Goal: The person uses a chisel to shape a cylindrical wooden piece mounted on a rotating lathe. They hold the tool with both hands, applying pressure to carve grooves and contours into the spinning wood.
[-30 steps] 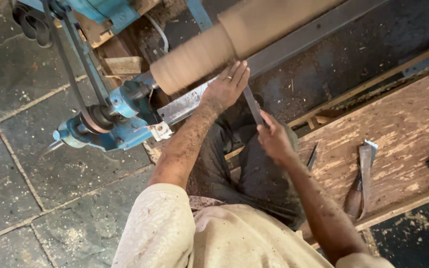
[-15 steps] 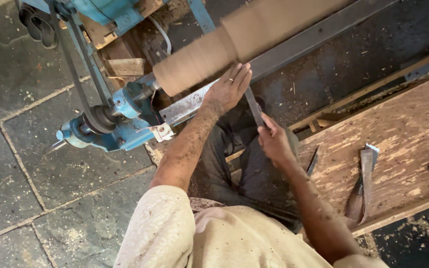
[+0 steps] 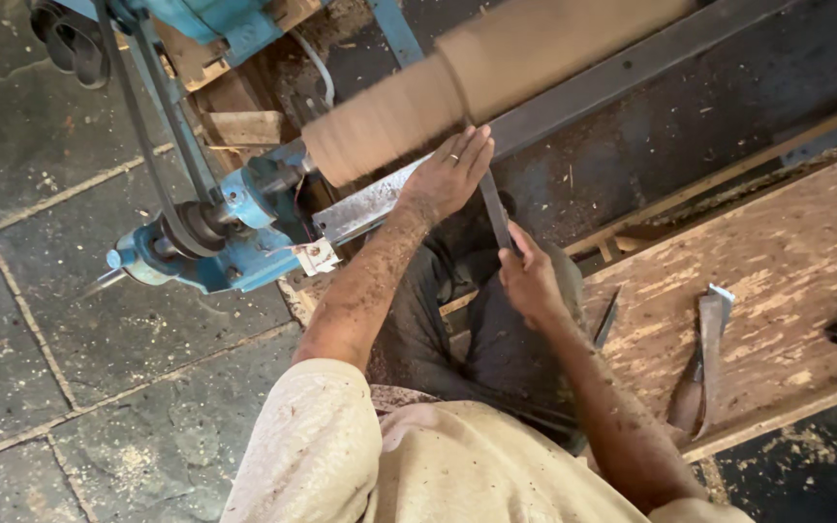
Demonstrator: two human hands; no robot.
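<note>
A long round wooden piece (image 3: 496,73) is mounted in a blue lathe (image 3: 215,242) and looks blurred. A flat metal chisel (image 3: 494,208) runs from my lap up to the wood. My left hand (image 3: 448,174) lies on the chisel's blade, fingers pressing it down on the metal tool rest (image 3: 365,208) next to the wood. My right hand (image 3: 530,276) is closed on the chisel's lower end, close to my body.
A dark belt (image 3: 152,126) runs over the lathe's pulley at left. To the right, a worn wooden board (image 3: 787,261) carries two more chisels (image 3: 704,358). A steel rail (image 3: 651,63) runs behind the wood. The stone floor (image 3: 41,320) has sawdust on it.
Both hands keep their hold on the chisel. The view has shifted slightly, and the hands sit a little higher along the wood.
</note>
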